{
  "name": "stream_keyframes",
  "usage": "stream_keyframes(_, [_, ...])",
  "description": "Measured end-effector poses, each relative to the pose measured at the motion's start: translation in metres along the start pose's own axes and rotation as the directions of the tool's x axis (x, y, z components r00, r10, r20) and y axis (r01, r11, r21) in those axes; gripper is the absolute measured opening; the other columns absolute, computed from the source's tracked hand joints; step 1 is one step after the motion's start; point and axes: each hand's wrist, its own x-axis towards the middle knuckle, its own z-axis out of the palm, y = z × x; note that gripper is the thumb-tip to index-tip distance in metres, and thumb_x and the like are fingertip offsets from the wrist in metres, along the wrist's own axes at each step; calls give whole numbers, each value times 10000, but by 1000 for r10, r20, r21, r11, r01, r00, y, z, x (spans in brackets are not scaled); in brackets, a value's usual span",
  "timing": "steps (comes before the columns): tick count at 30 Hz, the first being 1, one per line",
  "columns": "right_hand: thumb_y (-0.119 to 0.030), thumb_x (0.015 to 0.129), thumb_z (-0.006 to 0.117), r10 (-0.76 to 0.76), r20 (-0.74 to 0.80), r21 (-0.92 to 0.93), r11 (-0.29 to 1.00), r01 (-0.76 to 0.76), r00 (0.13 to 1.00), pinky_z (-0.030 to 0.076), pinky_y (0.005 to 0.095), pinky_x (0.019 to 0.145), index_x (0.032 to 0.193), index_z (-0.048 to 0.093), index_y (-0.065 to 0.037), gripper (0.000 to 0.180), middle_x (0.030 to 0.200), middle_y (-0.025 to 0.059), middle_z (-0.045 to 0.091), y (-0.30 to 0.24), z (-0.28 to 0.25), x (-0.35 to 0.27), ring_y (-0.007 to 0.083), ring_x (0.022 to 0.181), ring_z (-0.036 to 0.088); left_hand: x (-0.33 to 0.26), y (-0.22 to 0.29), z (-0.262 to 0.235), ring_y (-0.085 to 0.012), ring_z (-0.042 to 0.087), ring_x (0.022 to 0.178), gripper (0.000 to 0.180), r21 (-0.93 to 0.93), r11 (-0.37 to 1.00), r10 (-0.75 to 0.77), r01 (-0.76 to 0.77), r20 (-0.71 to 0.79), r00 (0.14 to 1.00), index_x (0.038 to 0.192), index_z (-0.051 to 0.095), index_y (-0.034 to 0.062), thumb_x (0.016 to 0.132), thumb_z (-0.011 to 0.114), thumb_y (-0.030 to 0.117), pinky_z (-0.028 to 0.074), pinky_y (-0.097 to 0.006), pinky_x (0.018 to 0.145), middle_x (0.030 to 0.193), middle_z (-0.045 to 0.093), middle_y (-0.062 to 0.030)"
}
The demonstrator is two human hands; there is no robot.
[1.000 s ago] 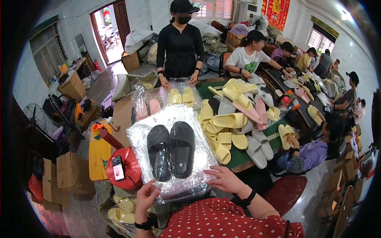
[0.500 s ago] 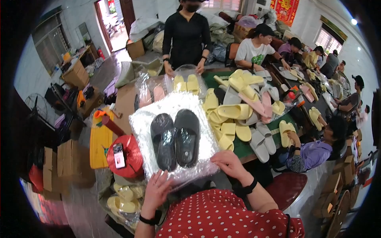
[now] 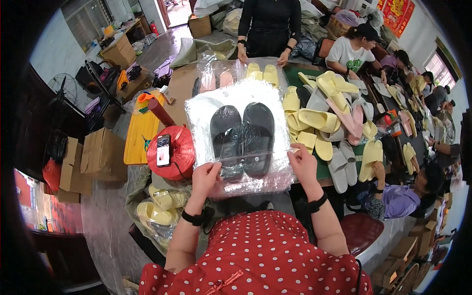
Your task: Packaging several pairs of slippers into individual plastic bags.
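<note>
**Both hands gripping bagged black slippers**

Left hand [image 3: 205,176] closed on the lower left edge of the clear plastic bag [image 3: 241,101], fingers curled over the film, thumb side up. Forearm rising from the lower edge, black wristband at the wrist, elbow bent over the red polka-dot top [image 3: 255,255].

Bag held flat and near level in front of the chest, above the table edge. Inside, pair of black slippers [image 3: 243,135], side by side, toes pointing away, soles down, touching along the inner edges.

Right hand [image 3: 302,164] clamped on the lower right edge of the same bag, fingers spread on top of the film, thumb underneath not visible. Forearm angled in from lower right, black wristband too.

Left of the bag: red twine spool [image 3: 179,150] with a phone [image 3: 163,150] leaning on it, yellow board [image 3: 137,135] beyond. Right of the bag: heap of yellow slippers [image 3: 319,120] on the green table [image 3: 322,169], mixed with grey and pink ones. Far side: person in black [image 3: 268,24] standing, hands on another bagged yellow pair [image 3: 263,73].
</note>
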Motion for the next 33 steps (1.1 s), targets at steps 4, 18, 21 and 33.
stream_keyframes(4, [-85,786,703,-572,-279,-521,765,378,772,453,413,856,1099,660,-108,317,1007,101,605,-21,8,-4,307,959,576,0,14,11,-174,643,545,333,50,995,-79,83,-66,995,811,686,9,904,648,327,480,-308,564,554,636,-70])
stream_keyframes(18, [-289,828,704,-459,248,-343,782,520,853,464,414,800,1098,647,-121,323,945,90,575,-3,50,-2,295,922,553,13,0,19,-312,630,762,485,220,972,126,-80,-200,972,957,637,-24,798,747,420,483,-398,697,834,658,-162])
stream_keyframes(21, [-284,822,712,-428,245,-340,803,490,870,463,413,807,1095,648,-117,327,946,94,574,-2,49,-3,299,928,552,21,21,14,-270,614,696,526,237,971,-21,32,-48,999,954,647,-29,765,774,445,474,-377,654,777,650,-143])
stream_keyframes(33, [-217,636,889,-150,-127,195,965,173,980,329,444,1091,1493,218,-5,1109,1436,205,354,-29,24,-24,338,1306,388,-18,49,13,-129,612,930,291,-792,595,-19,137,157,987,1131,609,-41,917,658,151,490,-288,856,1038,660,-61])
